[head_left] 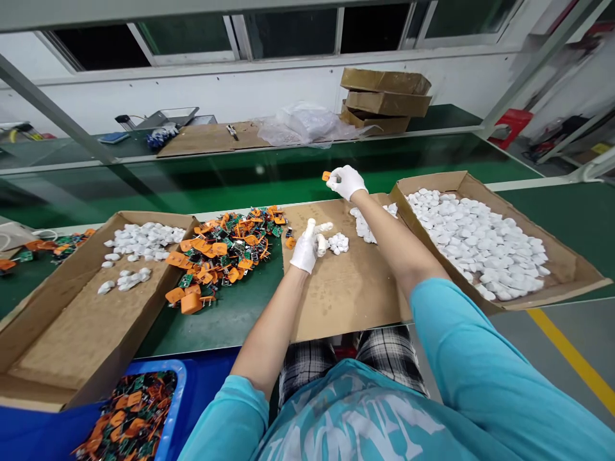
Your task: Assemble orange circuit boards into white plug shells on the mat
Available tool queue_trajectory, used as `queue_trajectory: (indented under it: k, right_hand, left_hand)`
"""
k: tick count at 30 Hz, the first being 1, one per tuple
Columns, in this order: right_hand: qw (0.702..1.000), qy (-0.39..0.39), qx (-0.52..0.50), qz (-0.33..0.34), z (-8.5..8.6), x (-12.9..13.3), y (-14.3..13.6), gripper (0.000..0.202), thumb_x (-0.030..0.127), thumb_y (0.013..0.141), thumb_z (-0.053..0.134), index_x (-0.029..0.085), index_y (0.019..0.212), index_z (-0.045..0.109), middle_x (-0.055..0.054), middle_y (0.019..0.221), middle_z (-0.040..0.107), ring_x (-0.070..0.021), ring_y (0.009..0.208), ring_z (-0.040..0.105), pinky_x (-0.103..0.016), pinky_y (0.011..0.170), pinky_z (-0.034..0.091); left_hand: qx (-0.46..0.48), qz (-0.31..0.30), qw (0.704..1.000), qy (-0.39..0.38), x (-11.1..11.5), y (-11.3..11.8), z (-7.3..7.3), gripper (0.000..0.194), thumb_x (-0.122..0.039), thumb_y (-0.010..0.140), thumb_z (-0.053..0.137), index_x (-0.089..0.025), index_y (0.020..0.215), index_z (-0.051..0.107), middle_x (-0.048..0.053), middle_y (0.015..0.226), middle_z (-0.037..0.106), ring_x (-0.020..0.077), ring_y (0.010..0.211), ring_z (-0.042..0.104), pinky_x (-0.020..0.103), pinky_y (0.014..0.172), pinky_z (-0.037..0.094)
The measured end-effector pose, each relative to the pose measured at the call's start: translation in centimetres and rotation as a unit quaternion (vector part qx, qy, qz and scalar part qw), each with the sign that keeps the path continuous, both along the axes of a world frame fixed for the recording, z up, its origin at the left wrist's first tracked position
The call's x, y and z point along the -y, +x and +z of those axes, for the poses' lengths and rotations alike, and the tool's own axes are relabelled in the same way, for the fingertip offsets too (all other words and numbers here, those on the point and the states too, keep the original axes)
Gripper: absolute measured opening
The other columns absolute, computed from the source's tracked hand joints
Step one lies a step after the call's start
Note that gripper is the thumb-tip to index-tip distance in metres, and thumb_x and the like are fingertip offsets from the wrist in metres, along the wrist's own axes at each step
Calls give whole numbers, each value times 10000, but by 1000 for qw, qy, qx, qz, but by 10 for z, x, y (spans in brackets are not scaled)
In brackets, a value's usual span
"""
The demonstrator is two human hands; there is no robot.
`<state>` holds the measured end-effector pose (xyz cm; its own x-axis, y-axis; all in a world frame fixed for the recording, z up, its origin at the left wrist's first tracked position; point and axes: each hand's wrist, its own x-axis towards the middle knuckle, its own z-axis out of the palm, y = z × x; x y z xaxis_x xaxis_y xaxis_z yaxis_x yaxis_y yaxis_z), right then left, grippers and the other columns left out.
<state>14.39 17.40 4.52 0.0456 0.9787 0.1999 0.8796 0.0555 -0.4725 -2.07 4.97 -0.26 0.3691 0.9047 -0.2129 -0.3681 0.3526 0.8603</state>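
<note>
Plenty left, I'd guess — big orange-and-green heap [225, 246] beside the cardboard sheet [350, 291], right hand [348, 182] pinching an orange piece [326, 175] near its far edge, left hand [305, 250] curled, can't tell on what — and no clue which white pieces [480, 237] count as done.

I'm seeing a small orange piece [326, 175] poking out of the right hand's [346, 182] pinch. Small white pieces [339, 243] are lying clustered on brown cardboard [350, 294], just beside the left hand [305, 251].

Smooth plastic part [326, 175], cloth gloves [346, 182], matt cardboard sheet [348, 291], glossy belt [230, 182]
</note>
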Motion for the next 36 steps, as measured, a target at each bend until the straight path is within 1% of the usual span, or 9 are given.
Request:
queue_trajectory:
  k: [4, 9, 13, 15, 17, 21, 27, 31, 36]
  right_hand:
    - [993, -75, 46, -73, -6, -18, -5, 138, 233, 764, 640, 169, 878, 687, -125, 928, 705, -287, 900, 670, -367, 777, 505]
    - [991, -104, 67, -60, -5, -4, -5, 393, 284, 787, 639, 147, 1155, 624, -159, 1100, 691, -311, 1001, 655, -400, 842, 507]
    - [994, -64, 30, 89, -2, 37, -3, 381, 273, 822, 601, 190, 1194, 614, -63, 1130, 699, -214, 1020, 648, -302, 891, 492]
    - [980, -66, -5, 186, -2, 67, -3, 291, 275, 830, 581, 189, 1093, 671, -47, 1056, 722, -195, 946, 661, -279, 843, 496]
    - [972, -62, -25, 224, -2, 97, -4, 234, 329, 826, 578, 202, 975, 708, -37, 986, 731, -200, 883, 661, -278, 763, 494]
    - [981, -8, -74, 181, -3, 136, -7, 279, 394, 844, 533, 178, 755, 686, -46, 816, 710, -172, 734, 629, -268, 653, 447]
    - [988, 69, -61, 121, -13, 151, -9, 363, 387, 838, 516, 202, 528, 477, -14, 572, 564, -135, 569, 488, -267, 562, 352]
    - [987, 99, -85, 92, -24, 159, -11, 290, 341, 780, 530, 222, 540, 419, -12, 581, 512, -148, 567, 453, -283, 560, 348]
    - [973, 72, -178, 125, -36, 159, -14, 145, 362, 747, 573, 218, 738, 557, -5, 663, 554, -164, 621, 515, -288, 602, 440]
  left_hand:
    - [-28, 47, 998, 11, -4, -2, -5, 665, -681, 857, 378, -86, 976, 650, -63, 336, 389, 75, 317, 307, 210, 411, 262]
    - [-88, 136, 986, 36, -5, -2, -7, 613, -615, 879, 388, -84, 1089, 611, -44, 453, 509, 67, 342, 395, 193, 375, 247]
    - [-128, 230, 964, 44, -7, -4, -3, 549, -563, 904, 368, -137, 1184, 571, -12, 659, 613, 43, 373, 452, 180, 375, 296]
    - [-127, 256, 957, 45, -8, -5, -2, 513, -559, 897, 390, -170, 1176, 574, -4, 738, 637, 39, 395, 476, 176, 385, 320]
    - [-116, 258, 958, 43, -8, -5, -1, 491, -569, 886, 410, -178, 1116, 599, -4, 750, 642, 42, 413, 491, 177, 398, 338]
    - [-124, 212, 967, 65, -2, -3, 0, 526, -609, 866, 412, -139, 794, 637, -10, 540, 576, 64, 401, 478, 187, 406, 327]
    - [-198, 53, 965, 166, 23, 10, 0, 543, -621, 809, 504, -169, 509, 535, 0, 419, 541, 79, 375, 455, 210, 416, 323]
    - [-185, 9, 970, 156, 38, 21, 5, 448, -573, 778, 585, -179, 569, 536, -21, 423, 551, 80, 362, 463, 202, 390, 321]
    - [-202, -80, 965, 149, 43, 26, 9, 495, -526, 787, 610, -182, 460, 467, -47, 302, 413, 54, 291, 351, 197, 364, 262]
